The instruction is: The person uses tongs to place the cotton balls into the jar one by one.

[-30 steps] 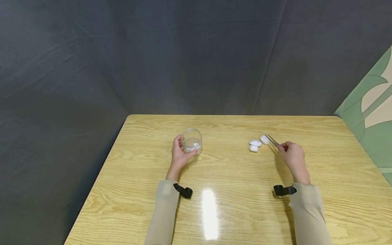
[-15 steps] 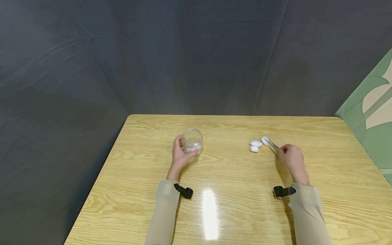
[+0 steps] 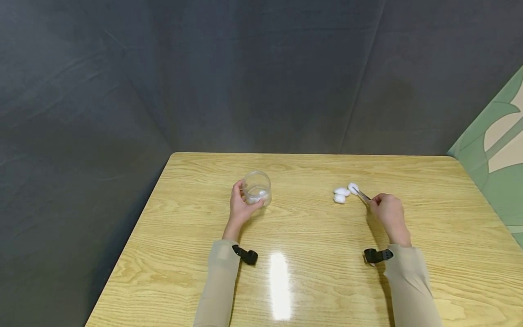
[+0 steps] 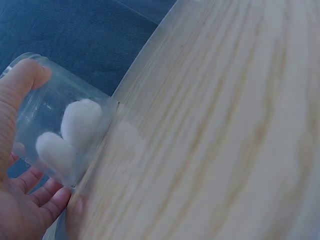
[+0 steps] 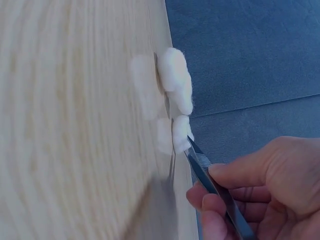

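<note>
My left hand [image 3: 241,208] grips a clear plastic jar [image 3: 257,184] that stands on the table, thumb on the near side and fingers round the far left. Two cotton balls [image 4: 81,122] show through its wall in the left wrist view. My right hand [image 3: 389,213] pinches metal tweezers [image 5: 212,182] between thumb and fingers. The tweezer tips are at a cotton ball [image 3: 353,188] on the table, one on either side of it in the right wrist view. Two more cotton balls [image 3: 340,195] lie touching each other just left of that one.
The wooden table [image 3: 302,236] carries everything, with a bright glare patch near its front. A dark cloth [image 3: 261,77] hangs behind the far edge and along the left side. Black wrist cameras [image 3: 246,255] are strapped over both sleeves. A green leaf-patterned surface [image 3: 502,150] stands at the right.
The tweezer tips have come down from above and beside the right cotton ball onto it and drawn closer together. The left hand and jar have stayed in place.
</note>
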`<state>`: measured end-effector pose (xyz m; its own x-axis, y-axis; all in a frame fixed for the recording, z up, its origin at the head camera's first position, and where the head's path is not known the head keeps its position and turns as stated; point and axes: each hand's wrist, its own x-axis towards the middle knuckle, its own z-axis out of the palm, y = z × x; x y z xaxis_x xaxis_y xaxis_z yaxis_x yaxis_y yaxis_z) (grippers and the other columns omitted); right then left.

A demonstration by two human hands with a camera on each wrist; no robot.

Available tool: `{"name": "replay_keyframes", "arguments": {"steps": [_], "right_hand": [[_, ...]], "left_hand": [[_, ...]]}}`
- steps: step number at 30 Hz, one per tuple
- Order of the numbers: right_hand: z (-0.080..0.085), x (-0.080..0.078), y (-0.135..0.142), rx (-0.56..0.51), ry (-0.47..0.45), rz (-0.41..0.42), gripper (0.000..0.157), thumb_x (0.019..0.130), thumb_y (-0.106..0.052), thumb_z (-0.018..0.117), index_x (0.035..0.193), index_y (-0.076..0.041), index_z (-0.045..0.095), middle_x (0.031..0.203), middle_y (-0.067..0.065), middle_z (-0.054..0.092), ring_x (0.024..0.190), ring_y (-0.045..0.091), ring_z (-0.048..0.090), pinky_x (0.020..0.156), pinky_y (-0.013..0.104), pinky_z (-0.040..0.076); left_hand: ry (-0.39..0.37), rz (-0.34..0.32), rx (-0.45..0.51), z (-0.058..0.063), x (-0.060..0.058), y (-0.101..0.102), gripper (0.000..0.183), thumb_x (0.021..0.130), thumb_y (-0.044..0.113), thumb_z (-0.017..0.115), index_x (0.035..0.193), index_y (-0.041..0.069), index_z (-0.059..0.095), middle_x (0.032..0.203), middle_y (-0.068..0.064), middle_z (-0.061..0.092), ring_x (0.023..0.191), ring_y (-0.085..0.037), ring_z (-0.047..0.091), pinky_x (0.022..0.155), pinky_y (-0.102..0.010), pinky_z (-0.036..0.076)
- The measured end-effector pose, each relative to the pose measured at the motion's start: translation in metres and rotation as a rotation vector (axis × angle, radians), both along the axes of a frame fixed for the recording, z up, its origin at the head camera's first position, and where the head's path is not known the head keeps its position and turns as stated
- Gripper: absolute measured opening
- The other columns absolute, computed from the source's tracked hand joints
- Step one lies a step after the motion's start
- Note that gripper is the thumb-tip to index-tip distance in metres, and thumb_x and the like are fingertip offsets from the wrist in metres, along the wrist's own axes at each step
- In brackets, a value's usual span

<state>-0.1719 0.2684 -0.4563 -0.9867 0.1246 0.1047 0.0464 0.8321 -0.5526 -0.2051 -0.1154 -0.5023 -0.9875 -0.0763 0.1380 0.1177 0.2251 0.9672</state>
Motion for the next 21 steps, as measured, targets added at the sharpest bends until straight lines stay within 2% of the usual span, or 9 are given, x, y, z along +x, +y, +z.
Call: {"name": "replay_keyframes", "arguments": {"steps": [2,3,7,9,10,21], "right_hand": [[0.0001,0.0,-0.0002,0.0,0.005,-0.003,0.019,0.086,-0.004,0.055,0.073,0.009,0.059,0.06,0.015,0.057,0.047,0.02,0.046,0.042,0.029,0.035],[0.0,-0.0001,-0.0001,0.002,0.008,-0.006,0.019,0.086,-0.004,0.056,0.074,0.009,0.059,0.06,0.016,0.057,0.047,0.021,0.046,0.042,0.029,0.035],[-0.0004,0.0,0.0007,0.01,0.022,-0.017,0.018,0.086,-0.004,0.056,0.077,0.01,0.061,0.064,0.018,0.059,0.05,0.023,0.049,0.043,0.029,0.036],[-0.001,0.0005,0.0013,0.01,0.027,-0.022,0.018,0.086,-0.005,0.056,0.078,0.01,0.061,0.065,0.019,0.06,0.05,0.023,0.049,0.044,0.03,0.036],[-0.0009,0.0009,0.0014,0.009,0.03,-0.023,0.018,0.086,-0.005,0.056,0.078,0.01,0.061,0.065,0.019,0.06,0.05,0.022,0.05,0.044,0.03,0.036],[0.0041,0.0046,0.0,-0.022,0.033,-0.027,0.017,0.087,-0.005,0.056,0.078,0.009,0.061,0.066,0.018,0.06,0.051,0.021,0.05,0.046,0.029,0.037]], "left_hand": [[-0.005,-0.005,0.005,0.0004,-0.0003,0.0,0.085,0.069,0.006,0.08,0.138,0.003,0.032,0.135,-0.021,0.039,0.121,-0.04,0.039,0.097,-0.052,0.038],[-0.004,-0.008,0.006,0.006,0.0027,0.0011,0.084,0.069,0.005,0.079,0.138,0.002,0.031,0.135,-0.023,0.038,0.121,-0.041,0.038,0.097,-0.053,0.038],[-0.013,-0.003,-0.001,0.0064,0.0025,0.0011,0.082,0.069,0.005,0.079,0.137,0.002,0.032,0.133,-0.022,0.04,0.119,-0.039,0.04,0.096,-0.05,0.04],[-0.008,0.003,-0.007,0.0062,0.0028,0.0014,0.081,0.069,0.008,0.079,0.136,0.004,0.033,0.131,-0.02,0.041,0.118,-0.036,0.041,0.096,-0.048,0.041],[-0.01,0.007,-0.009,0.0007,-0.0002,0.0005,0.081,0.069,0.009,0.079,0.136,0.005,0.034,0.131,-0.018,0.041,0.117,-0.034,0.042,0.095,-0.047,0.041],[-0.02,0.011,-0.015,0.0003,-0.0004,-0.0005,0.083,0.069,0.009,0.081,0.137,0.005,0.033,0.132,-0.018,0.041,0.119,-0.035,0.042,0.097,-0.048,0.04]]}}
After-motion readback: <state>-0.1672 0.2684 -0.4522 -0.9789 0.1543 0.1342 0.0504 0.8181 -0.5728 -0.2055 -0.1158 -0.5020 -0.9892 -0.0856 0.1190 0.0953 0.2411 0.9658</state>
